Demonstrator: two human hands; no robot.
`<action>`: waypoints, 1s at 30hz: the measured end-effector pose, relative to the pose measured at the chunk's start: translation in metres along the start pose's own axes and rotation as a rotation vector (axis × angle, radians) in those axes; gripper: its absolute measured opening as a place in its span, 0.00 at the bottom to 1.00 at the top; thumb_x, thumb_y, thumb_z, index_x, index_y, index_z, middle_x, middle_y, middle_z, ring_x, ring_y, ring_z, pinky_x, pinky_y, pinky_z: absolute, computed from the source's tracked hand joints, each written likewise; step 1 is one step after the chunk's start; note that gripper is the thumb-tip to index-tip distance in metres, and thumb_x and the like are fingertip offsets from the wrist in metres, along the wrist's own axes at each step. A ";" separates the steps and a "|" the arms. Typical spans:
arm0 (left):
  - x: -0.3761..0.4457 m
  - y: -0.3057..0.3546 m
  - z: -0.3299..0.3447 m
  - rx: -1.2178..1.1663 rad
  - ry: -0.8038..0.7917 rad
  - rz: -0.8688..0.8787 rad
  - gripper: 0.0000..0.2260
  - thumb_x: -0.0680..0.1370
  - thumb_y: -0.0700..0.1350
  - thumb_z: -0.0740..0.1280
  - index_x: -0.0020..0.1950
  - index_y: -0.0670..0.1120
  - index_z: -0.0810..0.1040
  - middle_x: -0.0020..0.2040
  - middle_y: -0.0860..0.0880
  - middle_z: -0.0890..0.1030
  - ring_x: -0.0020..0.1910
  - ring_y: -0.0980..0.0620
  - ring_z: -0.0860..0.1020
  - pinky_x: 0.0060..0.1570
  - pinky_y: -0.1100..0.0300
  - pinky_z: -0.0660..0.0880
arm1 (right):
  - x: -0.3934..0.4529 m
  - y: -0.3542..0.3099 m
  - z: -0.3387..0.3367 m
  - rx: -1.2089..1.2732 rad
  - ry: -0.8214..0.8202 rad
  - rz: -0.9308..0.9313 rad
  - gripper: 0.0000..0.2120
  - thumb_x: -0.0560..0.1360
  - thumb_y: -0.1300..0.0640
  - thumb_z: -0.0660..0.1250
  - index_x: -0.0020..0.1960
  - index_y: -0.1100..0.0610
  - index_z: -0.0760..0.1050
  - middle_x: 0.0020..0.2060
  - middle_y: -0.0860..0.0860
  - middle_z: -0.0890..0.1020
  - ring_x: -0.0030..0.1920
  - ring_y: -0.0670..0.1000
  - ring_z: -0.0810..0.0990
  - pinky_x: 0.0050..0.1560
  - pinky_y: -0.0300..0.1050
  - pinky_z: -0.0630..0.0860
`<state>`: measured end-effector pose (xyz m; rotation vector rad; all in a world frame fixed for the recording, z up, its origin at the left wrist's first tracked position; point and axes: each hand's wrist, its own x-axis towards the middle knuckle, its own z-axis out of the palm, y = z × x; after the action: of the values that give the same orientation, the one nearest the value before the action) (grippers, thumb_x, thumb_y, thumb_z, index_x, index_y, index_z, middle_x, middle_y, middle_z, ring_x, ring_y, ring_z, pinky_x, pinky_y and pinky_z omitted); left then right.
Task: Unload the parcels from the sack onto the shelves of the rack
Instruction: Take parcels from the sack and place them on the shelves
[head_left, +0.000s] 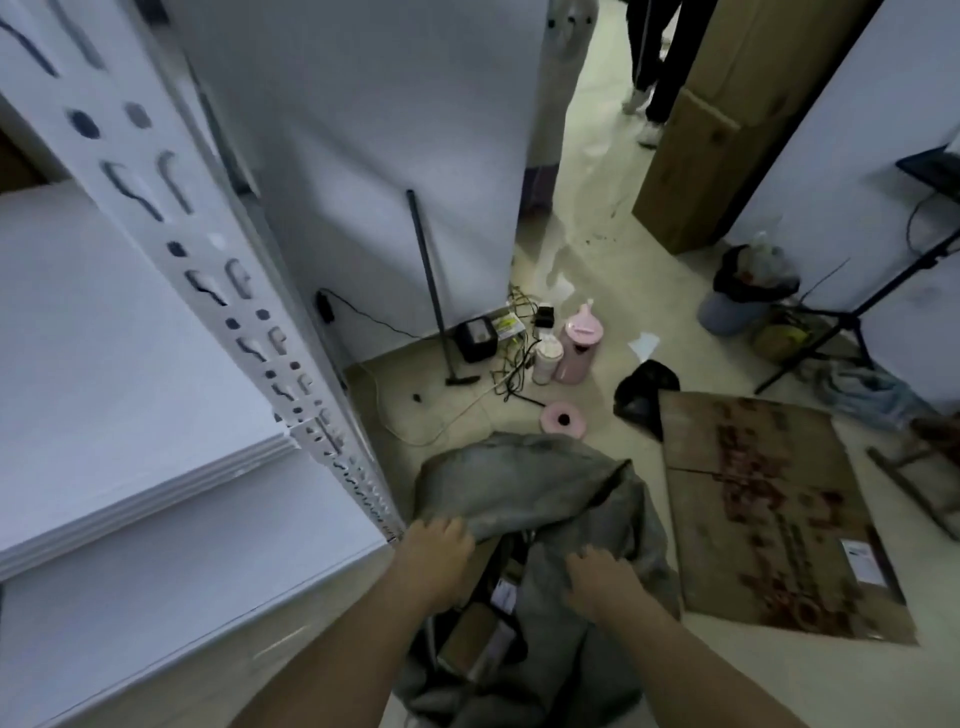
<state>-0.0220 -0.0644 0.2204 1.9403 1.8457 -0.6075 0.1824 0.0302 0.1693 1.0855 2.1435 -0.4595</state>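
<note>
A grey fabric sack (524, 478) lies on the floor below me, its mouth facing me. My left hand (434, 558) grips the left edge of the opening. My right hand (602, 582) grips the fabric on the right side. Between my hands, brown cardboard parcels (470, 631) with white labels show inside the sack. The white metal rack (130, 389) stands at the left, its shelves bare, with a perforated upright (249, 322) running down beside the sack.
A flattened printed cardboard sheet (769, 514) lies on the floor right of the sack. Pink bottles (576, 343), a pink tape roll (563, 418), cables and a black box sit beyond it. A tripod (852, 322) stands at the right. Another person's legs (654, 67) appear at the far top.
</note>
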 end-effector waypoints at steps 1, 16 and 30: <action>0.011 0.002 0.009 0.002 -0.029 0.034 0.24 0.68 0.51 0.73 0.62 0.45 0.76 0.61 0.42 0.75 0.58 0.44 0.75 0.54 0.53 0.72 | 0.014 -0.001 0.012 -0.019 -0.021 -0.003 0.22 0.81 0.50 0.55 0.72 0.57 0.63 0.69 0.57 0.66 0.70 0.57 0.66 0.67 0.51 0.64; 0.264 0.041 0.211 0.692 -0.212 0.415 0.27 0.82 0.53 0.57 0.78 0.45 0.54 0.79 0.46 0.49 0.78 0.45 0.45 0.74 0.42 0.37 | 0.259 0.014 0.150 -0.250 0.081 -0.167 0.20 0.82 0.53 0.53 0.72 0.57 0.65 0.68 0.56 0.69 0.68 0.57 0.67 0.67 0.52 0.61; 0.338 -0.018 0.163 1.017 0.009 -0.128 0.36 0.78 0.66 0.47 0.79 0.46 0.45 0.79 0.42 0.47 0.75 0.34 0.39 0.53 0.29 0.22 | 0.278 0.100 0.160 -0.519 -0.296 0.144 0.17 0.82 0.54 0.52 0.66 0.55 0.73 0.58 0.54 0.79 0.56 0.55 0.79 0.58 0.48 0.72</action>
<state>-0.0337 0.1254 -0.1031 2.3535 1.8271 -1.8507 0.2133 0.1547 -0.1415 0.8075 1.7680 0.0134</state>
